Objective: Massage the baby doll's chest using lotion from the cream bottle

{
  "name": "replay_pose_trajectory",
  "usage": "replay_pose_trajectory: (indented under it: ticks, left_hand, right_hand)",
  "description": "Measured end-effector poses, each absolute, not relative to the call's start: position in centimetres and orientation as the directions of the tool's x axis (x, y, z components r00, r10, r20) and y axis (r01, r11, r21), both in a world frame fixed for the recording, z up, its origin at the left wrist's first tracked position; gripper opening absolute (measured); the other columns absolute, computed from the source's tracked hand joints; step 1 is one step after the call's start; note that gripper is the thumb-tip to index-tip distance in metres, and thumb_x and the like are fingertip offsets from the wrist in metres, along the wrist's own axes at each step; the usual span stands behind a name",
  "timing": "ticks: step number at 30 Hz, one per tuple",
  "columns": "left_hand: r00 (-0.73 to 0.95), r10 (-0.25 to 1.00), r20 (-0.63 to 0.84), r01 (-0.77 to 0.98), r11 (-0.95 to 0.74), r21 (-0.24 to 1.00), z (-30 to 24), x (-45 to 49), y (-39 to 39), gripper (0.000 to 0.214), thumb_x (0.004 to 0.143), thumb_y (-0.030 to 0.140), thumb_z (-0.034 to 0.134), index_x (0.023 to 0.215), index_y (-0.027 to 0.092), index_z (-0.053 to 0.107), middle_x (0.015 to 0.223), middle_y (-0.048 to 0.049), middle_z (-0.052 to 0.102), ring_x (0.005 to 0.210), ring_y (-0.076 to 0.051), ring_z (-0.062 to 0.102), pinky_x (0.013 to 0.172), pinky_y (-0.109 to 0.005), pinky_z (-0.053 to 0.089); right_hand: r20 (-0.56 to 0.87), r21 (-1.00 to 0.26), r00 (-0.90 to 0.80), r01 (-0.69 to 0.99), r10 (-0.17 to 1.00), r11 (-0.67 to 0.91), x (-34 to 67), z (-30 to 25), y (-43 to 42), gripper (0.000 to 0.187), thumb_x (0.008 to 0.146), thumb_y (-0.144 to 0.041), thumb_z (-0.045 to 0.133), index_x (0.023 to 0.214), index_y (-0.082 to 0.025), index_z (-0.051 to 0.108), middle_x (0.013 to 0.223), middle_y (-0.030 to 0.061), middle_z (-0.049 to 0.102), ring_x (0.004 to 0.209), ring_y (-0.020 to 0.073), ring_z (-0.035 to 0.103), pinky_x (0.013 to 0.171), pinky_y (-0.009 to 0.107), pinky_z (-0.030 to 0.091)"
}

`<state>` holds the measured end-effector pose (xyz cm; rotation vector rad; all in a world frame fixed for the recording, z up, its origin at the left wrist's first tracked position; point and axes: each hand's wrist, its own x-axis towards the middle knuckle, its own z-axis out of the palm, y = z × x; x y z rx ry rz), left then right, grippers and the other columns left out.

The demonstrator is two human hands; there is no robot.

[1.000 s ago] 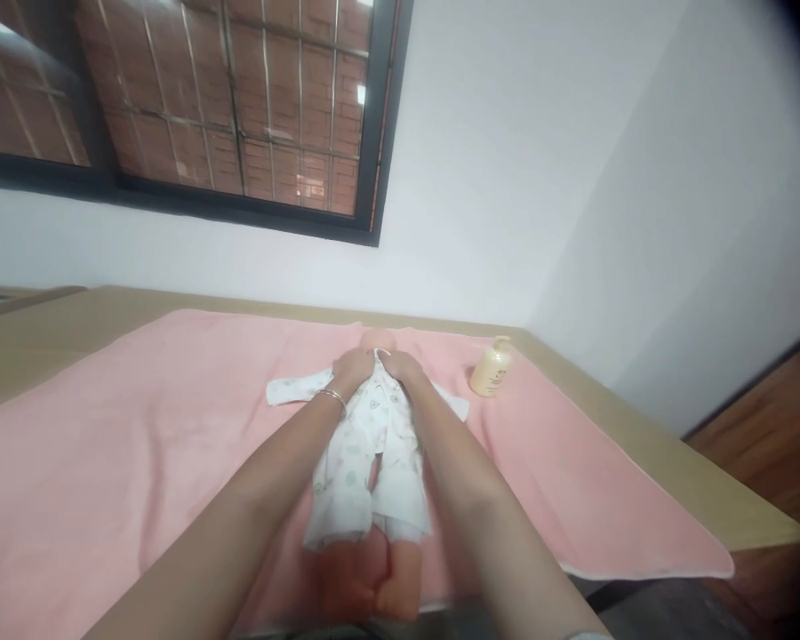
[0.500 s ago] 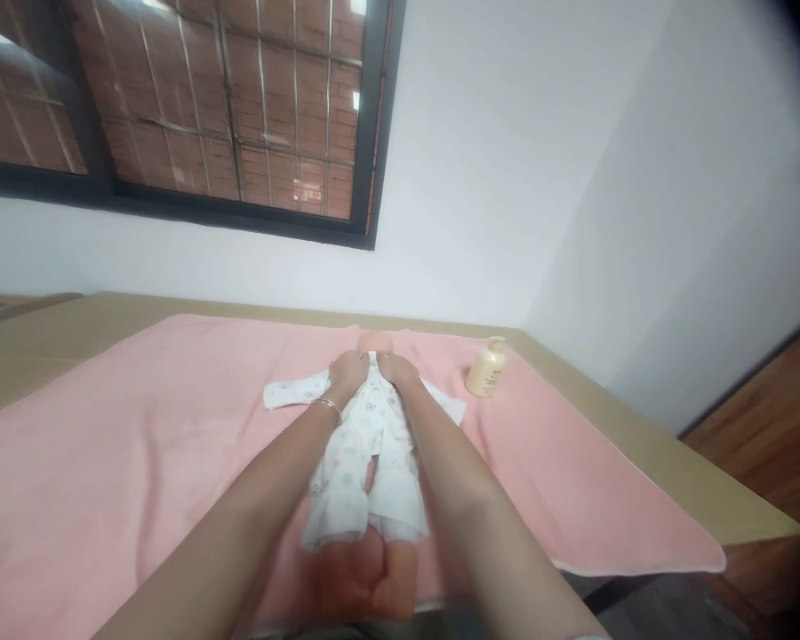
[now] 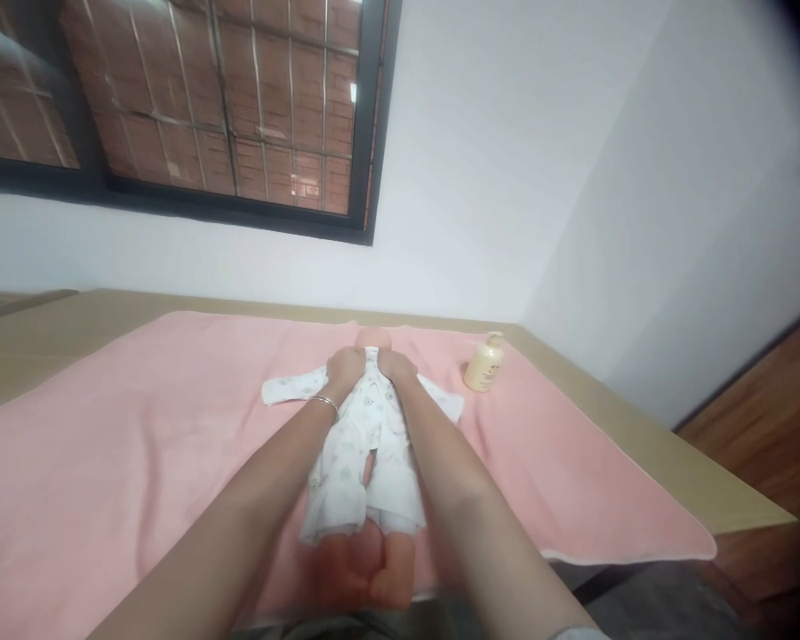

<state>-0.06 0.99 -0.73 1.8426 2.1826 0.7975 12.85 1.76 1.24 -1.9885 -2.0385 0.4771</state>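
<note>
A baby doll (image 3: 392,569) lies on its back on a pink blanket (image 3: 193,418), head away from me and bare legs toward me. It wears white printed baby clothes (image 3: 340,480), with the sleeves spread to both sides. At the doll's neck, my left hand (image 3: 347,364) is closed on the left side of the garment's collar. My right hand (image 3: 396,363) grips the collar's right side, close beside the left. Both sets of fingertips are partly hidden. Above my hands shows the top of the doll's head (image 3: 373,338).
To the right of the doll, a pale yellow pump bottle (image 3: 484,363) stands on the blanket. The blanket covers much of a tan table (image 3: 640,436). A white wall (image 3: 467,178) and a dark-framed barred window (image 3: 240,116) rise behind it.
Both hands keep their hold at the collar with hardly any movement. The whole view has shifted slightly, so everything sits a little higher in the picture.
</note>
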Motion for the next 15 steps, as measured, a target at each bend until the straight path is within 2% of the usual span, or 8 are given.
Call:
replay_pose_trajectory:
  ticks: [5, 11, 15]
  left_hand:
    - [-0.217, 0.967, 0.137, 0.847, 0.117, 0.519, -0.2, -0.1, 1.0, 0.052, 0.086, 0.052, 0.031, 0.097, 0.016, 0.067, 0.103, -0.017, 0.067, 0.1, -0.03, 0.061, 0.084, -0.038, 0.041]
    - [-0.2, 0.976, 0.083, 0.838, 0.126, 0.531, 0.0, -0.3, 0.9, 0.058, 0.084, 0.059, 0.029, 0.105, 0.018, 0.064, 0.109, -0.0153, 0.065, 0.103, -0.03, 0.06, 0.083, -0.037, 0.041]
    - [-0.187, 0.981, 0.052, 0.831, 0.13, 0.542, 0.2, -0.4, 1.1, 0.063, 0.081, 0.066, 0.03, 0.103, 0.018, 0.064, 0.105, -0.0159, 0.067, 0.099, -0.031, 0.061, 0.08, -0.037, 0.042]
  right_hand:
    - [-0.02, -0.425, 0.031, 0.904, 0.999, -0.036, 12.8, 0.6, 1.4, 0.062, 0.094, -0.046, 0.009, 0.128, -0.015, 0.051, 0.128, 0.0169, 0.052, 0.121, 0.0299, 0.046, 0.095, 0.047, 0.036]
    - [-0.097, -0.486, -0.034, 0.874, 0.995, -0.017, 13.5, 0.9, 2.5, 0.065, 0.092, -0.053, 0.013, 0.127, -0.015, 0.052, 0.13, 0.0151, 0.051, 0.121, 0.0292, 0.046, 0.096, 0.045, 0.037]
    - [-0.089, -0.521, -0.044, 0.853, 0.995, -0.009, 14.0, 0.7, 2.7, 0.071, 0.091, -0.058, 0.01, 0.128, -0.013, 0.051, 0.131, 0.0153, 0.051, 0.12, 0.0291, 0.047, 0.097, 0.044, 0.036]
